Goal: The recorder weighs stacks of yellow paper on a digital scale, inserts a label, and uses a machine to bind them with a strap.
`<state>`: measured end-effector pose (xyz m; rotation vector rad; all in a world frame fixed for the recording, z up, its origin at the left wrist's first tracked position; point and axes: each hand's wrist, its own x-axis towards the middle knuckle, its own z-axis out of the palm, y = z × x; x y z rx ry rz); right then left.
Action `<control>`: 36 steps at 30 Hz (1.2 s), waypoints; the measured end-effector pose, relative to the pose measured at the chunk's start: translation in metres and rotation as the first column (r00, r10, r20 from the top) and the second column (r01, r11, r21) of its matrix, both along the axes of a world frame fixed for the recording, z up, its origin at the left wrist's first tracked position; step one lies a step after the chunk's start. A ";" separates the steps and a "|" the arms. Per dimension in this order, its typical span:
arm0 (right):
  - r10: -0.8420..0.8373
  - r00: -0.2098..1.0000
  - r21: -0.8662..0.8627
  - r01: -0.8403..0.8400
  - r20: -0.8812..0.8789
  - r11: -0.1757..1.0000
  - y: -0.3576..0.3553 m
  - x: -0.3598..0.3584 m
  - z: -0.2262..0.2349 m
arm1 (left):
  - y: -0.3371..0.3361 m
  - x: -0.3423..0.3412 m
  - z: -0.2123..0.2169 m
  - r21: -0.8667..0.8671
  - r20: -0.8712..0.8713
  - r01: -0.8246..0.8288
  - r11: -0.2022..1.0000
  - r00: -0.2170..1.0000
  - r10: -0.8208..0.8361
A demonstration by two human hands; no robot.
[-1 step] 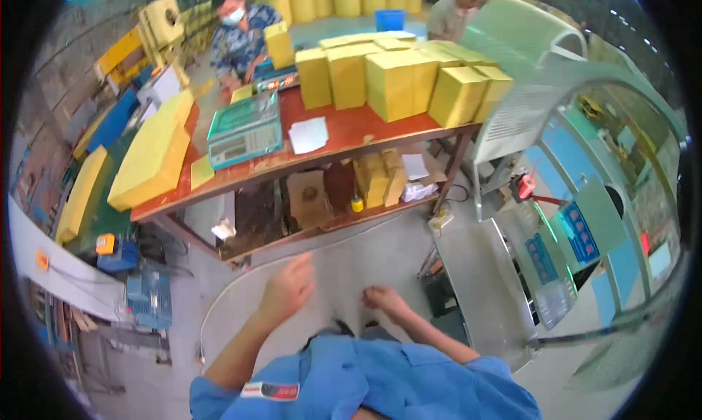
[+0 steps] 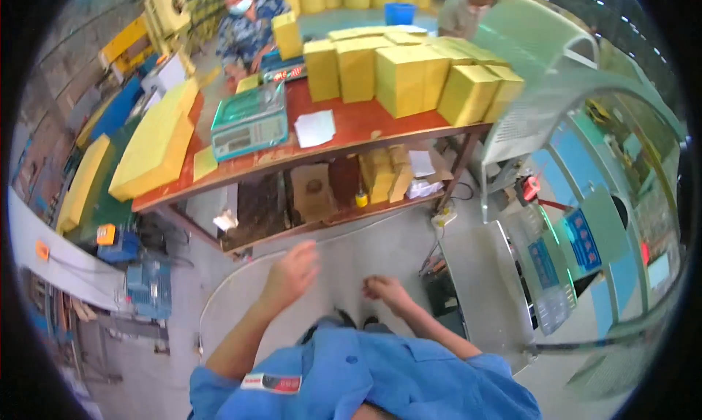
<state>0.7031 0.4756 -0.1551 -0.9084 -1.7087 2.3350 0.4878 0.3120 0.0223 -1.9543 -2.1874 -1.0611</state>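
Note:
My left hand (image 2: 290, 277) hangs over the grey floor, smeared by motion, its fingers loosely stretched and no held object visible. My right hand (image 2: 387, 290) is closed with curled fingers; whether something small is inside is hidden. Neither hand touches the red-topped table (image 2: 351, 133) in front of me. On that table stand a teal weighing scale (image 2: 251, 131), a white sheet of paper (image 2: 314, 129) and several yellow block-shaped stacks (image 2: 412, 80). A long yellow stack (image 2: 155, 144) lies along its left end.
Beyond the table, a masked person in a patterned shirt (image 2: 252, 29) is by a second scale (image 2: 285, 70); another person (image 2: 466, 14) is farther right. A pale green machine (image 2: 526, 47) and metal bench (image 2: 488, 285) flank my right. A cable (image 2: 227, 282) crosses the floor.
The whole view has shifted slightly, so the table and stacks sit a little farther right. Both hands appear slightly higher in the picture, with similar finger shapes.

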 end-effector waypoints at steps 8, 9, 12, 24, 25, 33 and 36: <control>-0.031 1.000 -0.132 0.030 -0.007 0.991 0.068 -0.102 0.049 | 0.159 -0.161 -0.039 0.074 0.156 -0.140 0.987 0.980 0.127; -0.032 0.999 -0.141 0.032 0.008 0.989 0.071 -0.113 0.048 | 0.178 -0.177 -0.044 0.062 0.169 -0.140 0.988 0.977 0.128; -0.091 0.994 -0.174 0.101 0.062 0.980 0.094 -0.159 0.044 | 0.242 -0.237 -0.057 0.137 -0.064 -0.129 0.982 0.988 0.139; -0.212 0.977 -0.253 0.205 -0.002 0.946 0.158 -0.274 0.061 | 0.293 -0.323 -0.092 0.066 -0.255 0.048 0.997 0.967 -0.030; -0.218 0.976 -0.221 0.207 -0.025 0.953 0.164 -0.280 0.064 | 0.292 -0.323 -0.089 0.057 -0.255 0.050 0.997 0.966 -0.034; -0.338 0.888 -0.400 0.199 -0.313 0.895 0.222 -0.350 0.097 | 0.263 -0.289 -0.069 0.223 -0.097 -0.033 0.974 0.994 0.056; -0.195 0.955 0.038 0.209 -0.225 0.977 0.226 -0.366 0.104 | 0.257 -0.272 -0.073 0.070 0.098 0.082 0.994 0.991 -0.088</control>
